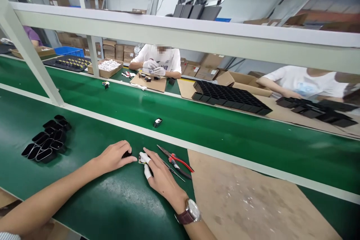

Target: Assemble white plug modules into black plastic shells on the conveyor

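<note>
My left hand (115,156) lies on the green mat with its fingers curled over a small black part (126,154). My right hand (159,174) meets it from the right, white finger cots on the thumb and forefinger pinching a small pale part (140,159). A watch with a brown strap (189,213) sits on my right wrist. Red-handled pliers (176,160) lie just behind my right hand, and a thin dark tool (176,173) rests beside them.
Several empty black housings (47,138) are bunched at the left. One black part (157,122) rides the green belt. Brown board (247,202) covers the mat on the right. Across the belt two people work beside black trays (230,97) and cartons; a white frame beam (180,33) crosses overhead.
</note>
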`<state>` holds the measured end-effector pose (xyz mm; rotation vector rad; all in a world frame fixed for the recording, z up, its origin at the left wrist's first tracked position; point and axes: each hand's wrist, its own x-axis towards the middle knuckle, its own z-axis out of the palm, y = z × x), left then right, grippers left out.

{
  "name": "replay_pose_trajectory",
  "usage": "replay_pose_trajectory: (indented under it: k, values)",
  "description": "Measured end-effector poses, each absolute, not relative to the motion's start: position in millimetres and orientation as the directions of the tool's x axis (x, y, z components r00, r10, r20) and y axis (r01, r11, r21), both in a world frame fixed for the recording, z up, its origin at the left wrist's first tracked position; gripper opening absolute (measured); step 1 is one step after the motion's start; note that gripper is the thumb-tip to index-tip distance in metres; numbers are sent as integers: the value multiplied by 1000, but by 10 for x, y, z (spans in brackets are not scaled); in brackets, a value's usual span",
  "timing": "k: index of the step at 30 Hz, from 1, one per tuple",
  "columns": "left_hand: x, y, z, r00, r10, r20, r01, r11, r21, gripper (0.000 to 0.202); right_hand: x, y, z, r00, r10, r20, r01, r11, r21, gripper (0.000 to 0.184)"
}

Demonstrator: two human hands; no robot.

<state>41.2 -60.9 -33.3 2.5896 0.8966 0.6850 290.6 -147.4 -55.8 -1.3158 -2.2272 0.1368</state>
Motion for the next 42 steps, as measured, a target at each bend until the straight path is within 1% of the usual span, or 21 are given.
replay_pose_trajectory:
  k: [2,3,7,9,11,15,18,21,24,25,26,28,30,31,33,35,36,39,42]
  values:
    - [382,-601,-402,656,680,329,493,-715,496,34,2909,-1526,-620,-319,848,423,805,479,-352,58]
    - [348,-585,-417,649,690,322,485,-700,524,42,2902,-1538,-648,-295,851,434,813,462,-354,60]
    - [199,-540,-402,685,671,284,400,-672,623,79,2879,-1523,-711,-238,849,471,835,427,-347,57]
    - [172,-546,-394,708,666,236,376,-638,673,90,2883,-1500,-712,-227,846,483,830,427,-358,52]
    - [185,-571,-410,722,666,188,372,-603,706,94,2886,-1485,-695,-214,839,501,816,435,-380,49]
    - [270,-648,-513,709,687,160,385,-567,728,83,2839,-1524,-594,-163,805,570,776,462,-430,46]
    - [334,-706,-592,687,699,201,390,-587,709,80,2756,-1601,-479,-138,771,622,742,496,-450,49]
    - [374,-735,-606,658,708,257,426,-632,647,87,2696,-1663,-395,-136,750,647,733,516,-443,54]
    - [369,-732,-554,656,713,248,463,-639,614,96,2705,-1678,-378,-136,730,670,741,523,-420,54]
    - [359,-729,-534,664,710,234,465,-638,613,94,2721,-1674,-384,-131,724,677,745,523,-415,54]
    - [349,-728,-520,675,704,221,465,-638,613,88,2739,-1669,-394,-127,719,684,749,521,-409,54]
    - [335,-732,-512,692,685,226,447,-653,611,66,2775,-1659,-415,-114,713,692,757,514,-404,54]
    - [338,-748,-530,689,660,300,414,-698,584,47,2801,-1652,-433,-105,706,700,760,511,-402,54]
    - [344,-759,-541,685,641,347,401,-729,555,42,2810,-1651,-438,-102,705,702,759,511,-403,54]
    - [362,-784,-552,684,596,421,388,-786,482,42,2822,-1648,-440,-98,706,702,756,511,-408,53]
    - [378,-807,-539,702,553,448,370,-821,434,46,2832,-1645,-433,-96,708,700,752,512,-415,52]
    - [384,-816,-526,710,532,462,348,-835,426,46,2839,-1644,-428,-96,708,700,750,514,-417,52]
    - [393,-832,-494,708,464,532,265,-873,409,38,2864,-1641,-412,-95,696,712,746,523,-413,51]
    - [397,-840,-489,711,427,559,233,-893,385,40,2890,-1644,-404,-94,692,716,753,520,-403,50]
